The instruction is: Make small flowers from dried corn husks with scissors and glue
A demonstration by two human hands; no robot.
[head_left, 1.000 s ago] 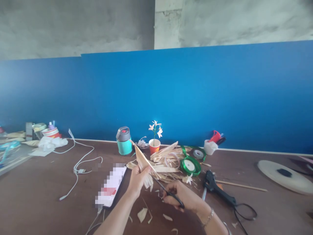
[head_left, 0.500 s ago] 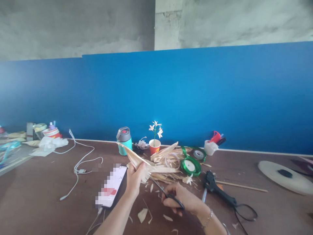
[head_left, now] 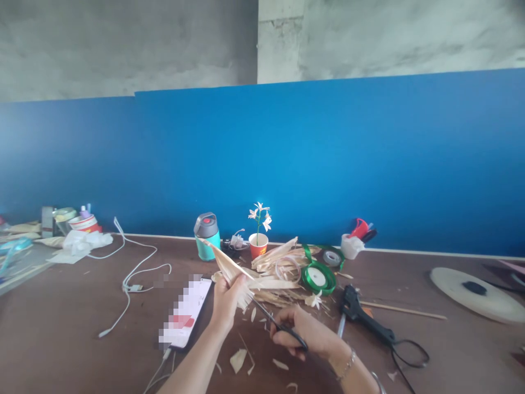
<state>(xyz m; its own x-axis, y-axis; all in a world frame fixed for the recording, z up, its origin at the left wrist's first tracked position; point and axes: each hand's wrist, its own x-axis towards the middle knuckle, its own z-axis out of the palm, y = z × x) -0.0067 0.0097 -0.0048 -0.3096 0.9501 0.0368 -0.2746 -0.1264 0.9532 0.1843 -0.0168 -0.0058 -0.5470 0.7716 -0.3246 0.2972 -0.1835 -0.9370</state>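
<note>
A pale dried corn husk (head_left: 226, 262) is pinched in my left hand (head_left: 225, 298), its pointed end sticking up to the left. Fingers of my right hand (head_left: 297, 331) are wrapped through the handles of dark scissors (head_left: 289, 330). The scissor blades reach up and left to the lower edge of the husk, close by my left thumb. Whether the blades touch the husk I cannot tell. Cut husk scraps (head_left: 238, 361) lie on the table under my hands. Behind them is a pile of dried husks (head_left: 279, 260).
A phone (head_left: 186, 320) lies left of my left forearm. A glue gun (head_left: 365, 314) with its cord rests at right, near a thin stick (head_left: 404, 310). Green ribbon (head_left: 319, 277), a paper cup (head_left: 258, 249) with white flowers, and a turquoise flask (head_left: 208, 243) stand farther back.
Both hands, the husk and the scissors keep nearly the same pose. The whole view has shifted very slightly.
</note>
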